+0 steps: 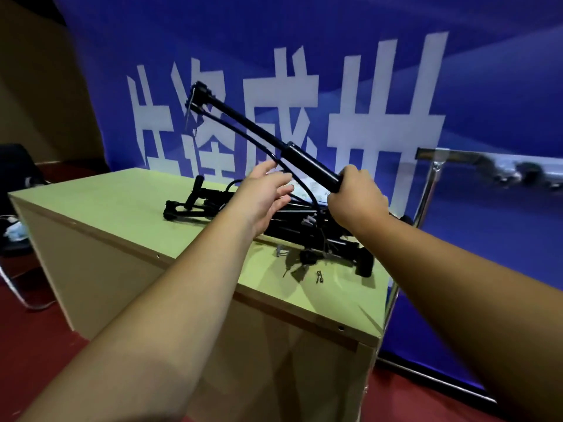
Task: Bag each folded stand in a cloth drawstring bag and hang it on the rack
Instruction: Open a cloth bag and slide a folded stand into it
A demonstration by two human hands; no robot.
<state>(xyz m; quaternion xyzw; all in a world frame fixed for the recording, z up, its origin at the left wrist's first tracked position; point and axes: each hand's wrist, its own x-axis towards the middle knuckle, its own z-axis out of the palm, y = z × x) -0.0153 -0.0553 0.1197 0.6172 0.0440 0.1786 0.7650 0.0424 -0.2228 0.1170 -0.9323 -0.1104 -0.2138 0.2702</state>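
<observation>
The right hand [356, 196] grips the lower end of a black folded stand [259, 126], fingers curled round its thick tube, and holds it tilted above the table with its far end pointing up and to the left. A thinner black rod [237, 132] runs alongside the tube from that upper end and curves down toward the hands. The left hand [265, 196] is open, fingers loosely spread and holding nothing, just beside this thin rod; whether the fingertips touch it cannot be told. Under both hands, a pile of more black folded stands [195, 205] lies flat on the pale green top of a wooden table [122, 202], reaching from its middle toward the right edge. A small metal clip [319, 277] lies on the tabletop near the front of the pile. Behind the table hangs a blue banner [487, 86] with large white characters. A chrome rack [432, 166] stands at the right, its top bar blurred. A dark chair [12, 178] sits at the far left on the red floor [36, 345].
</observation>
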